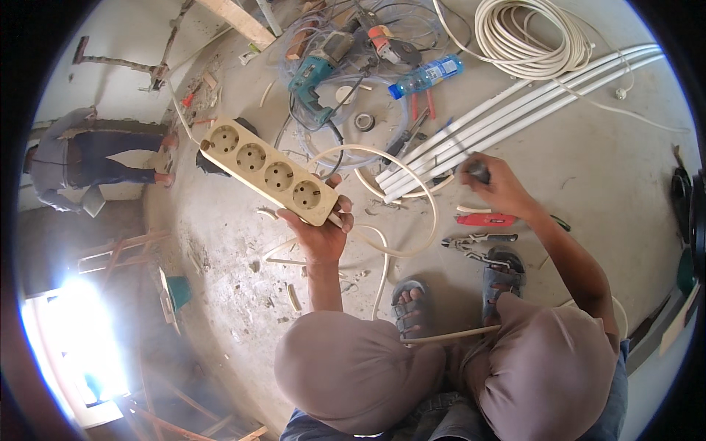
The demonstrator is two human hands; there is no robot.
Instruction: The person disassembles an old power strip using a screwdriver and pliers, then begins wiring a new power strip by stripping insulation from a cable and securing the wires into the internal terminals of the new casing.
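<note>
My left hand (pixel 321 234) is closed around the near end of a cream power strip (pixel 265 166), held up at a slant with its row of round sockets facing me. A white cable (pixel 434 213) loops near that end, though the fingers hide where it joins. My right hand (pixel 504 187) grips a screwdriver (pixel 478 173) by its dark handle, the thin shaft pointing up and left, apart from the strip. Below the right hand, a red utility knife (pixel 485 220) and dark-handled pliers (pixel 491 237) lie on the floor near my sandalled feet.
White conduit pipes (pixel 471 132) and a coil of white cable (pixel 526 44) lie at the far right. Beyond the strip are a teal power drill (pixel 312 77), an angle grinder (pixel 390 45) and a blue-capped bottle (pixel 426 76). Another person (pixel 95 158) bends over at the left.
</note>
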